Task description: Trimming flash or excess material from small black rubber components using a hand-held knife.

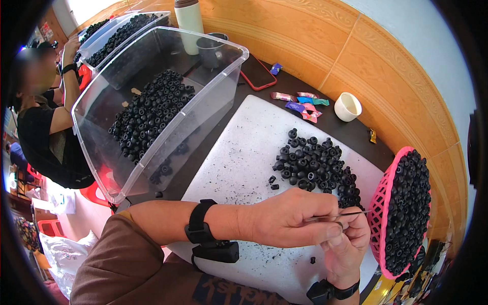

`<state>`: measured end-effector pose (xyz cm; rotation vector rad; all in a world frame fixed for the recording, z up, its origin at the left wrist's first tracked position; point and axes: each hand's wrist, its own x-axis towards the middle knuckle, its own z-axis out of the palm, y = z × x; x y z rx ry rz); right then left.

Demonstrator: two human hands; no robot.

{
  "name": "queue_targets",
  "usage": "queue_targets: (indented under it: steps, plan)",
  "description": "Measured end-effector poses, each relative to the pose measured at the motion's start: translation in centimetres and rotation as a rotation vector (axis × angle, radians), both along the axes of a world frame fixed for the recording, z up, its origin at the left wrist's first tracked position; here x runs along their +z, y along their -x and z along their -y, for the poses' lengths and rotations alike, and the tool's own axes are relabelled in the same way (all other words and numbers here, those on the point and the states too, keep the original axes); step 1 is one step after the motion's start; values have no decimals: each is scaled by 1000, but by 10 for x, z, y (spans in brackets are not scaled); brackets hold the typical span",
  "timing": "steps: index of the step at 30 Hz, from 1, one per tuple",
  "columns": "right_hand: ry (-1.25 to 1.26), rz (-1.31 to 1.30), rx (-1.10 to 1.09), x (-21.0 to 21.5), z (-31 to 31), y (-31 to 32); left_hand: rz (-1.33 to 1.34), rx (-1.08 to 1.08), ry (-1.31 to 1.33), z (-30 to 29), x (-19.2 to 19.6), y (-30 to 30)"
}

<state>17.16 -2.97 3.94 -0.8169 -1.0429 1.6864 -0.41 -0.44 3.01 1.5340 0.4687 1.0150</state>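
Left hand [292, 218] pinches tweezers [335, 215]; right hand [345, 244] fingers curl close beneath, contents unclear. Clear bin [152, 107] and pink basket [378, 208] hold black rubber rings [315, 162].

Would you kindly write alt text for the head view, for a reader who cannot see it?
Left hand holds thin metal tweezers against the right hand over a white board bearing a pile of small black rubber rings. A pink basket and clear bin hold more.

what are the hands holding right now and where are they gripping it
The left hand pinches thin metal tweezers along their rear half, tips pointing right. The right hand meets it at the fingertips; whether a small black piece sits there cannot be told.
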Motion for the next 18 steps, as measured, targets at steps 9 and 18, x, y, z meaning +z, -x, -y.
queue_targets:
  steps: [9,18]
  plan:
    - [-1,71,-89,-7,-6,10,27,108,253,-10,-29,-7]
    - [-180,359,-82,39,4,58,219,125,270,-14,-41,-13]
